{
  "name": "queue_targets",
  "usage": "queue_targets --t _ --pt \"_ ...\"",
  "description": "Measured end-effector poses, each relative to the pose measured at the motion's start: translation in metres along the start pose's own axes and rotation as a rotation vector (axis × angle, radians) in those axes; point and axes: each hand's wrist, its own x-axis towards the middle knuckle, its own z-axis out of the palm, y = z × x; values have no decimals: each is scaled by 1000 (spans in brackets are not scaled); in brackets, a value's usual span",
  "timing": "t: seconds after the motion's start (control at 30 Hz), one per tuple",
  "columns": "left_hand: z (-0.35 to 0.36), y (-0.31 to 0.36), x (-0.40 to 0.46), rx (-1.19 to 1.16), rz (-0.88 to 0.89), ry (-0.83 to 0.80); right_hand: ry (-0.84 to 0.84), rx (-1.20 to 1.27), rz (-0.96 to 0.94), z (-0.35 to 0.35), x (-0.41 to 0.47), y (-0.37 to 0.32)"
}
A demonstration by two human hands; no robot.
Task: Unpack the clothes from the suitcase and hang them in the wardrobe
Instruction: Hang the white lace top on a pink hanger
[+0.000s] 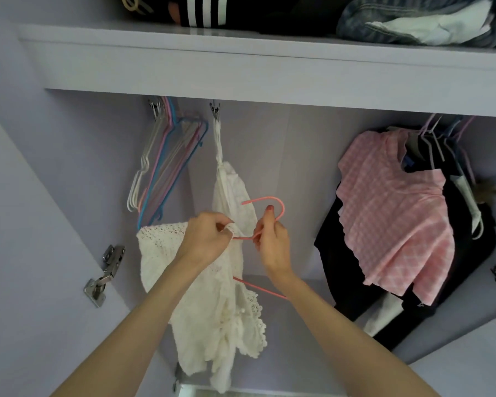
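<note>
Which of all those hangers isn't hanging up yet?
The pink hanger gripped by the right hand, with the white lace top on it. The empty hangers hang up at the left.

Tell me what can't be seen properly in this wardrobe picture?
Head view only:
- The rail: hidden behind the shelf; hooks of the empty hangers vanish behind it.
- The pink hanger: mostly covered by the white top and both hands, left hand, right hand.
- The dark clothes: largely behind the pink checked top.
- The folded clothes on the shelf: cut off by the top edge.
- The suitcase: out of frame.
</note>
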Motion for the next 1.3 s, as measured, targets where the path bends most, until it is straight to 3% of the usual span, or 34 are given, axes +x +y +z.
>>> queue_targets --t 0.1,0.23,0.3,0.43,0.53,0.67,0.77,0.9,1.13,1.3 --pt "4 -2 -2 296 184 -30 59 161 61 -8 7 -1" --pt "10 4 -4 361 219 -162 -19 164 138 -17 6 2" --pt "11 2 -4 365 208 -179 -66 69 68 -22 7 3" --pt "6 -1 0 66 71 -201 98 -170 -363 -41 5 18" --pt "3 6 5 -159 -67 -170 -14 -288 -453 -48 -4 37" --pt "-10 17 8 -394 -115 -182 -333 -616 -346 -42 -14 67" --pt "-19 24 7 -447 -67 -126 -408 -576 -187 -35 -13 70" --pt "-23 36 7 -459 -97 -34 -590 -557 -133 -12 -13 51" --pt "-35 42 -2 -527 -239 134 -508 -690 -58 -5 7 64" --pt "-34 36 -7 -519 -287 156 -338 -595 3 -22 16 75"
